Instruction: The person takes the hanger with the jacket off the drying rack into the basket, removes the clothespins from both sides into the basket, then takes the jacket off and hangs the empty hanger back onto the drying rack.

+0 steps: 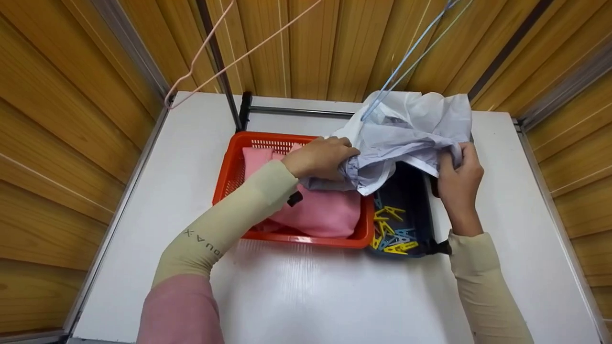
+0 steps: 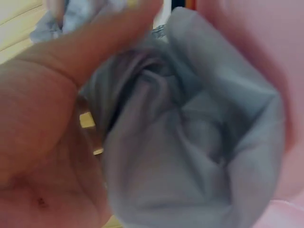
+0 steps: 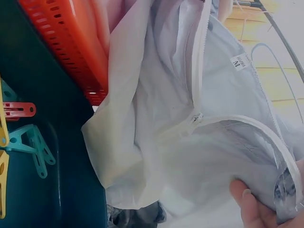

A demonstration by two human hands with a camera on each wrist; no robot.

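Note:
A thin pale grey zip jacket (image 1: pixel 406 134) hangs bunched between both hands over the basket and a dark bin. Its zipper (image 3: pixel 197 118) and a small size label (image 3: pixel 239 61) show in the right wrist view. My left hand (image 1: pixel 322 157) grips a gathered part of the jacket above the red basket (image 1: pixel 299 241); a crumpled grey fold (image 2: pixel 190 156) hangs beside its palm. On the right, my right hand (image 1: pixel 461 179) pinches the jacket's edge between thumb and fingers. A blue hanger (image 1: pixel 406 57) reaches down to the jacket, its lower end hidden by the cloth.
Folded pink cloth (image 1: pixel 325 212) lies in the red basket. Beside it, the dark blue bin (image 1: pixel 411 191) holds several yellow, blue and red clothespins (image 1: pixel 394 239). A pink hanger (image 1: pixel 191 71) hangs at upper left near a black rack post (image 1: pixel 220 62). Wood-panelled walls surround the white table (image 1: pixel 306 296).

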